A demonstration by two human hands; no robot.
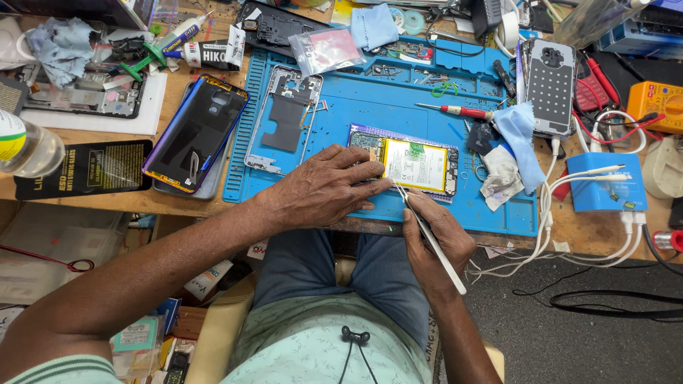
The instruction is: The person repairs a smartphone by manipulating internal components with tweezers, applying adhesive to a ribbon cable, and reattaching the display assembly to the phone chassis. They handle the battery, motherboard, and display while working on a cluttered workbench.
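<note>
the person's left hand [324, 188] lies flat with its fingers spread, pressing on the near end of an open phone [404, 162] with a yellow battery inside. it grips nothing. the phone lies in the middle of a blue work mat [384, 114] on the wooden table [171, 92]. the right hand [434, 238] is closed around thin metal tweezers [429, 235], and their tip touches the phone's near edge, just beside the left fingertips. on the mat, left of the phone, lies a silver phone frame [283, 117]. a red screwdriver [459, 110] lies behind the phone. a small clear bag [326, 50] sits at the far edge of the mat; what is in it cannot be told. the mat's far edge has little trays [455, 60] with small parts in them. a dark phone back cover [196, 131] lies left of the mat.
</note>
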